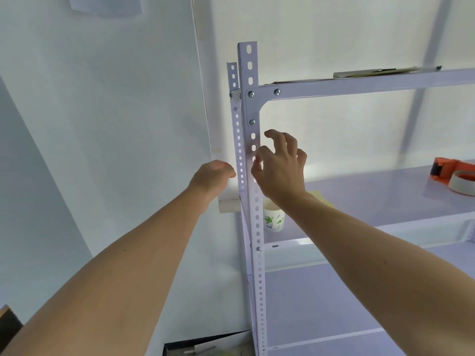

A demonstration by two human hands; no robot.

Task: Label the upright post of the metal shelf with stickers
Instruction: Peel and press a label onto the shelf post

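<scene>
My left grip [213,176] and right grip [280,168] are both up at the upright post [250,73] of the metal shelf [359,84].

The shelf fills the space to the right of my grips, and the post runs straight up between them. The left grip sits just left of the post with its fingers turned away from me. I cannot tell if it holds the post, but I think it is there to keep it steady. The right grip is loose and holds nothing I can see, with its fingers bent and spread. Its thumb [258,156] touches the front of the post, maybe rubbing a sticker flat. A shiny patch [248,152] by the thumb may be that sticker. Far right of the right grip lies an orange tape holder [455,176]. A paper cup [273,222] stands just under its wrist. A bolt [252,122] above the thumb takes up flat room.
</scene>
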